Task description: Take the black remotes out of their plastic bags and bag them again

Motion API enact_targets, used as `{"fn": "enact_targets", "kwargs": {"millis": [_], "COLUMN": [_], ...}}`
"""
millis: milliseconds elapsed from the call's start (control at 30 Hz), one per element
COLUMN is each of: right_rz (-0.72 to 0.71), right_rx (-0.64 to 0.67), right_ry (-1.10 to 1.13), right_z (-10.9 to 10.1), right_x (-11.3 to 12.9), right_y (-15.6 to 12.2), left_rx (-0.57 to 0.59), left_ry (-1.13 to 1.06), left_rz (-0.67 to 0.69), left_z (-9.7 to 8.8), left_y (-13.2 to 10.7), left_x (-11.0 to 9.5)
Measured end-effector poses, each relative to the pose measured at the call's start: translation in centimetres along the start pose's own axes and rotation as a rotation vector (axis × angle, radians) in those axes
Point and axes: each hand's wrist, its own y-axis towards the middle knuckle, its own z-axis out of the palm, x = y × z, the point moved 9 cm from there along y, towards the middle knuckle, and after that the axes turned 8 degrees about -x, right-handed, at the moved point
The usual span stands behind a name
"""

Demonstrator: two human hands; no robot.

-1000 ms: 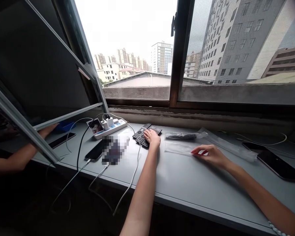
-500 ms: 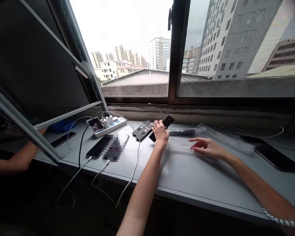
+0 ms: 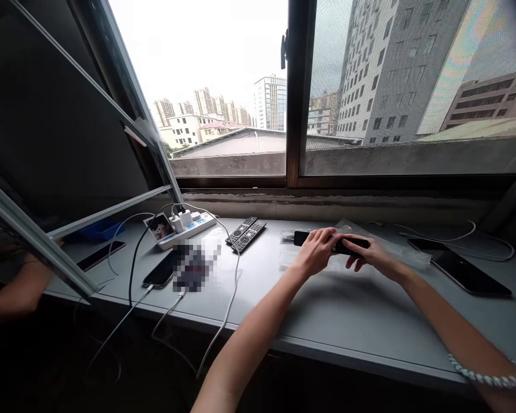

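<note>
A black remote control [image 3: 301, 238] is held level above the desk between both my hands. My left hand [image 3: 315, 254] is closed over the middle of it from above, covering part of its face. My right hand [image 3: 376, 257] grips its right end, with the thumb on top and the fingers underneath. Under the hands lie clear plastic bags [image 3: 406, 256], one with something dark inside, partly covered by my left hand. Two more black remotes [image 3: 250, 235] rest side by side on the desk to the left.
A white power strip [image 3: 193, 226] with plugs stands at the back left. Phones [image 3: 161, 268] with charging cables lie in front of it. A black tablet or large phone [image 3: 468, 267] is at the right. Another person's arm [image 3: 17, 292] shows behind the metal frame [image 3: 69, 269].
My left hand has lifted the remote from beside the other two and carried it right. My right hand, open before, now grips its end. The view has shifted slightly.
</note>
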Motion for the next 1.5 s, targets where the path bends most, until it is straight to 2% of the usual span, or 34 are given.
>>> {"fn": "enact_targets", "kwargs": {"millis": [100, 233, 333, 400, 467, 600, 667, 733, 833, 967, 1100, 1200, 1267, 1300, 1367, 1433, 1500], "right_rz": [-0.019, -0.068, -0.115, -0.156, -0.205, -0.305, -0.35, -0.397, -0.433, -0.397, -0.386, -0.408, -0.413, -0.413, -0.415, -0.419, -0.418], "right_rx": [-0.065, -0.32, -0.522, -0.608, -0.653, -0.698, -0.705, -0.707, -0.729, -0.788, -0.821, -0.837, -0.849, -0.853, -0.856, -0.847, -0.84], "right_ry": [0.019, 0.045, 0.104, 0.136, 0.142, 0.105, 0.082, 0.059, 0.026, 0.006, 0.024, 0.031, 0.029, 0.03, 0.032, 0.025, 0.011], "right_z": [-0.3, -2.6, -4.7, -5.6, -6.1, -6.1, -6.0, -5.8, -5.9, -6.5, -7.1, -7.3, -7.4, -7.4, -7.3, -7.2, -7.2], "right_x": [-0.1, 0.2, 0.3, 0.4, 0.5, 0.9, 1.3, 1.7, 2.3, 2.3, 2.4, 2.6, 2.7, 2.6, 2.6, 2.6, 2.5], "right_y": [0.5, 0.9, 0.7, 0.5, 0.5, 0.4, 0.3, 0.1, -0.3, -0.8, -1.0, -1.1, -1.2, -1.2, -1.2, -1.1, -1.0], "left_rx": [-0.059, -0.103, -0.006, 0.08, 0.154, 0.297, 0.342, 0.33, 0.179, -0.134, -0.456, -0.646, -0.683, -0.646, -0.451, -0.141, 0.152], "left_ry": [-0.014, -0.064, -0.102, -0.105, -0.084, -0.031, -0.024, 0.003, 0.082, 0.16, 0.251, 0.363, 0.405, 0.401, 0.35, 0.278, 0.23], "left_rz": [-0.025, -0.06, -0.003, 0.041, 0.037, -0.054, -0.099, -0.14, -0.201, -0.246, -0.231, -0.219, -0.209, -0.204, -0.215, -0.265, -0.324], "left_z": [-0.6, -1.4, -0.6, 0.3, 1.3, 2.7, 2.8, 2.3, 0.0, -4.2, -8.0, -9.9, -10.0, -9.5, -7.3, -3.9, -0.9], "left_y": [0.2, 0.5, 0.4, 0.0, -0.5, -1.4, -1.5, -1.2, -0.3, 0.5, -0.1, -1.0, -1.1, -0.9, -0.3, -0.1, -0.9], "left_x": [0.7, 0.5, -0.8, -1.4, -1.2, 0.4, 1.1, 1.7, 2.7, 3.7, 4.0, 3.7, 3.6, 3.7, 4.3, 5.4, 6.3]}}
